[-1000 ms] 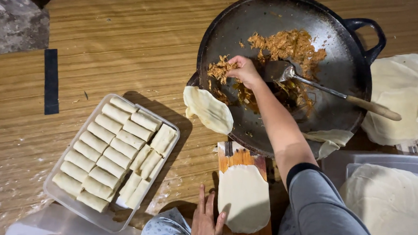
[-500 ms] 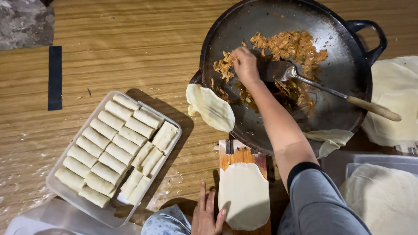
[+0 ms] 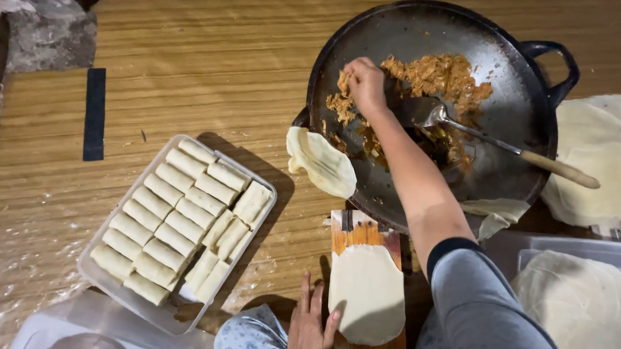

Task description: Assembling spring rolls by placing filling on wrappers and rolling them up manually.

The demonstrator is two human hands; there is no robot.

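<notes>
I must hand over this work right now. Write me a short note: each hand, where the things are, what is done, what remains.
Right hand: in the dark pan, fingers on the shredded filling, beside the spoon.
Left hand: flat at the edge of the wrapper on the wooden board.
Done: tray holds many finished rolls.
Left: this wrapper has no filling yet; more wrappers wait at right.

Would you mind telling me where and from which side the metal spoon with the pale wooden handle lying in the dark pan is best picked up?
Grip the metal spoon with the pale wooden handle by its wooden end, coming from the right of the picture: that end juts past the dark round pan's rim, free of the filling.
</notes>
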